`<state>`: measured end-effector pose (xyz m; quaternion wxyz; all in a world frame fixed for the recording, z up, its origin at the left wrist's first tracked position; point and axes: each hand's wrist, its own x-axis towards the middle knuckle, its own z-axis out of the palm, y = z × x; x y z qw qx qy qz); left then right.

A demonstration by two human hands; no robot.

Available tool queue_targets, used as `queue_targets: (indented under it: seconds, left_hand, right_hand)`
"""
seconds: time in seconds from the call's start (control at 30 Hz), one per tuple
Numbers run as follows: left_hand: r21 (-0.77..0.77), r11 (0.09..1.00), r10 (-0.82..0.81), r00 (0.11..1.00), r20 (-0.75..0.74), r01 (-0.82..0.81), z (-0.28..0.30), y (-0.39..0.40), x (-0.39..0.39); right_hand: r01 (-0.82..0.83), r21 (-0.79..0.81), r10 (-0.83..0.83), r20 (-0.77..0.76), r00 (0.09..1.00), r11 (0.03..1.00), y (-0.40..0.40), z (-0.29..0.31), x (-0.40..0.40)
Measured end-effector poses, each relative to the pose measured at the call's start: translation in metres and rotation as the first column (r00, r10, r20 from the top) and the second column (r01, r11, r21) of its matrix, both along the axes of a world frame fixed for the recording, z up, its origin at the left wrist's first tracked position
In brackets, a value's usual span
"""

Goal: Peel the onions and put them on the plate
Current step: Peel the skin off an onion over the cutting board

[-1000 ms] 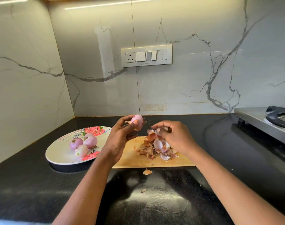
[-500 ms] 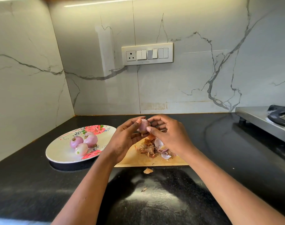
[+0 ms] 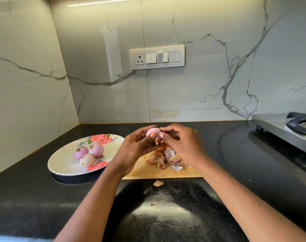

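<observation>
Here, a small pink onion [image 3: 153, 133] is held above the cutting board [image 3: 159, 172], pinched between the fingers of the left hand [image 3: 133, 151] and the right hand [image 3: 182, 144]; both grips are closed on it. Three peeled onions [image 3: 88, 153] are kept on the flowered plate [image 3: 65, 165] on the black bench [image 3: 236, 163]. A heap of peels [image 3: 166, 158] is piled on the board.

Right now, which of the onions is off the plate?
The onion held up over the cutting board, gripped between left hand and right hand. The other three lie clustered on the floral plate.
</observation>
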<state>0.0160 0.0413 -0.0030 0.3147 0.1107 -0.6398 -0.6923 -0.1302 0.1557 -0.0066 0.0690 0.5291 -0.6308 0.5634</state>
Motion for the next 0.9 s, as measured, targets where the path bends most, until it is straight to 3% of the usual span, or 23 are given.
queue_targets:
  seconds: [0.2, 0.4, 0.9]
  left_hand:
    - [-0.030, 0.999, 0.023, 1.000, 0.005, -0.023, 0.0004, 0.0006, 0.0016]
    - [-0.165, 0.982, 0.100, 0.994, 0.053, -0.090, 0.0014, 0.0013, 0.0027]
    - [-0.202, 0.972, 0.127, 0.991, 0.043, -0.116, 0.0001, 0.0008, 0.0009]
  right_hand:
    - [-0.027, -0.001, 0.027, -0.007, 1.000, 1.000, 0.0008, -0.0005, -0.0009]
    - [-0.022, -0.023, 0.021, -0.032, 0.999, 0.999, 0.0015, -0.0005, -0.0020]
    - [0.013, -0.001, -0.013, -0.014, 1.000, 1.000, 0.0018, -0.0002, -0.0015]
